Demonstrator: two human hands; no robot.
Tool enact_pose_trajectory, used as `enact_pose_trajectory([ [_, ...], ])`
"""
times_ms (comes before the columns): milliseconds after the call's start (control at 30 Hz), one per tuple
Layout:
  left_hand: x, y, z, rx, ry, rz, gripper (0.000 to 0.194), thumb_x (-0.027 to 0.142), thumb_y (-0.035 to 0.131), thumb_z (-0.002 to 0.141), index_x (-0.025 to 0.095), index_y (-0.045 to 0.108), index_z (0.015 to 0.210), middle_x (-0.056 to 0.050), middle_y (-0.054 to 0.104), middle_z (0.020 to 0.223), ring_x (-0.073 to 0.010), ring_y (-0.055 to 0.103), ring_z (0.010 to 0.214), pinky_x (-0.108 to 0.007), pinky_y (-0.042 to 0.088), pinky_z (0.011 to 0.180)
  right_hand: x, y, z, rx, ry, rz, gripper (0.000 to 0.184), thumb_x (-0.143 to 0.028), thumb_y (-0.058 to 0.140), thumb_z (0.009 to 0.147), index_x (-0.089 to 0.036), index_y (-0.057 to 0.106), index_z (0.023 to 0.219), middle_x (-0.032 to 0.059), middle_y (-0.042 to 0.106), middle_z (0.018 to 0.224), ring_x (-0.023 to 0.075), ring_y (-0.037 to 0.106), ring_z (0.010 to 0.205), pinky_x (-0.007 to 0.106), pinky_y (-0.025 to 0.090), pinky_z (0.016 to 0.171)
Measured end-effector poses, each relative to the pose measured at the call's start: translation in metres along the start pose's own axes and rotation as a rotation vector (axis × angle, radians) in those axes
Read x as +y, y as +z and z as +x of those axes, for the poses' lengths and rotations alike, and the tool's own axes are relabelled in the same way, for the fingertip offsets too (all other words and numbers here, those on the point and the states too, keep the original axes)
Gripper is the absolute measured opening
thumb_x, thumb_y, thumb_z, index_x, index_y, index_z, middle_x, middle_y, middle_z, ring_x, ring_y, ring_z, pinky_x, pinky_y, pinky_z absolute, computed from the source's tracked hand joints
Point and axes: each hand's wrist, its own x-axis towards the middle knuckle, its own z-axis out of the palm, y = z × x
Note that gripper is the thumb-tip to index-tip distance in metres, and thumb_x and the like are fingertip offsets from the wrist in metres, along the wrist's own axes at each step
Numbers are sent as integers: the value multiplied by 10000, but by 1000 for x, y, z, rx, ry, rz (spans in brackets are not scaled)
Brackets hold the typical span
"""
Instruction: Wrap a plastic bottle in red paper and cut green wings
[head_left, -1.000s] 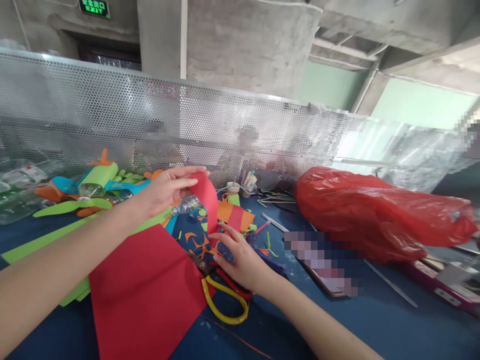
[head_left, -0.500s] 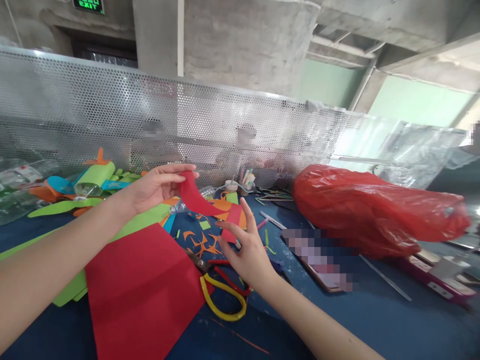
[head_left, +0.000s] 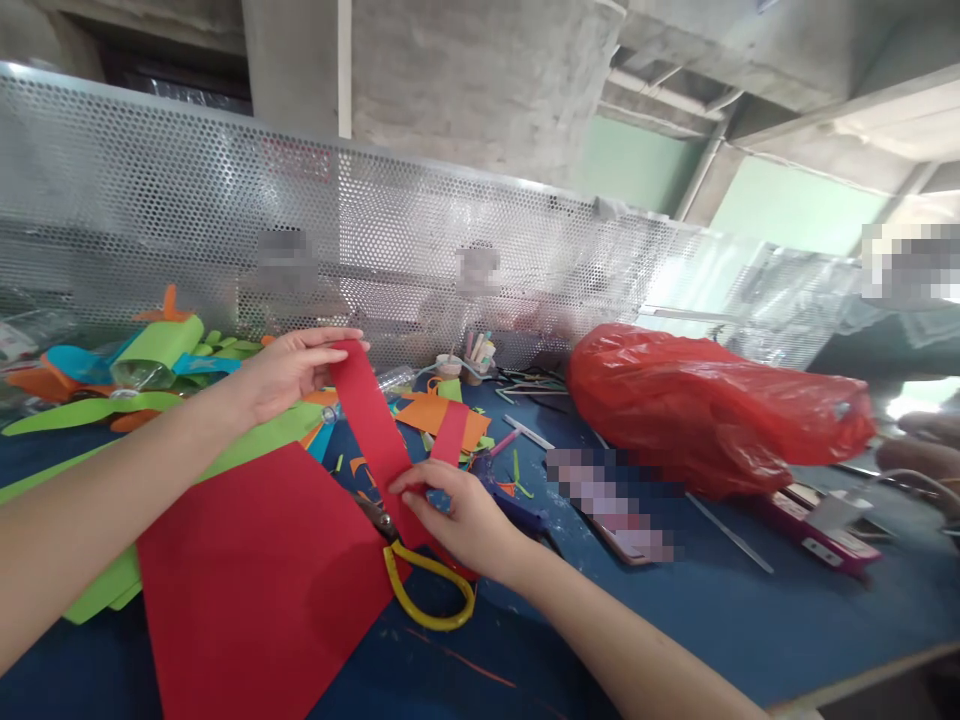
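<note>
My left hand point(head_left: 289, 375) pinches the top end of a red paper strip point(head_left: 373, 415) between thumb and fingers. Lower down, my right hand point(head_left: 469, 510) has its fingers closed on the same strip, which hangs straight and slanted. A short red piece point(head_left: 451, 432) shows just above my right hand; whether it joins the strip, I cannot tell. Beneath the strip lie scissors point(head_left: 429, 592) with yellow and red handles, partly covered by my right hand. A large red paper sheet point(head_left: 255, 580) lies at the left, on top of green sheets point(head_left: 101, 590).
Behind my left arm are plastic bottles with coloured paper blades point(head_left: 161, 350). Orange paper point(head_left: 420, 418) and scraps lie mid-table. Further right are a dark blue tool point(head_left: 517, 505), a phone point(head_left: 611, 505), a red plastic bag point(head_left: 690, 410) and a purple box point(head_left: 832, 545). A perforated metal screen point(head_left: 420, 220) stands behind.
My right hand has gone from spread fingers to a grip on the strip, moving down. The strip has gone from curved to straight. The view has shifted a little to the right.
</note>
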Motion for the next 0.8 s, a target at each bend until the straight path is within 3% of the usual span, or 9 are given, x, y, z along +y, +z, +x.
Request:
enact_pose_trajectory([
  [167,-20,-18,2,-46,-36,325,622,401,570,862,294,339,1430,-99,606,1290,-236,647,1053,-366,526,899,26,-10,8,205,177,-171,280,-121,462,890,-192,635,1099,66,682,1097,168,629,1002,277,498,850],
  [200,-26,-24,2,-53,-71,440,647,468,552,853,281,338,1434,-111,609,1283,-250,656,1034,-373,527,889,32,-14,10,227,236,-227,302,-117,464,885,-191,629,1127,72,678,1123,178,628,1024,289,499,863],
  [300,-42,-41,-1,-78,-146,745,631,598,604,744,176,613,1213,-169,646,1196,-359,625,1057,-466,468,937,48,-26,14,253,340,-320,365,-94,480,856,-141,614,1192,131,664,1154,226,621,1061,353,480,924],
  [400,-56,-50,-11,-90,-185,953,751,656,652,639,130,645,1175,-226,644,1155,-448,587,1059,-568,413,930,60,-34,16,256,399,-382,394,-97,524,826,-118,615,1209,174,624,1215,261,604,1101,391,452,969],
  [600,-74,-51,-34,-210,-222,1113,935,599,754,494,167,563,1301,-225,580,1253,-448,529,1154,-499,406,961,82,-38,18,236,471,-460,374,-193,585,826,-118,626,1190,174,630,1198,286,551,1188,399,441,988],
  [733,-79,-52,-38,-219,-229,1135,931,547,762,490,236,520,1333,-179,586,1240,-424,564,1106,-456,449,896,78,-37,17,295,463,-521,483,-205,635,788,-120,571,1258,199,431,1412,348,318,1367,504,297,1093],
  [800,-79,-54,-38,-199,-220,1129,926,530,769,487,245,516,1331,-164,593,1227,-411,555,1112,-430,447,885,66,-34,16,308,390,-519,396,-204,617,805,-128,611,1194,192,397,1435,337,316,1366,498,268,1110],
])
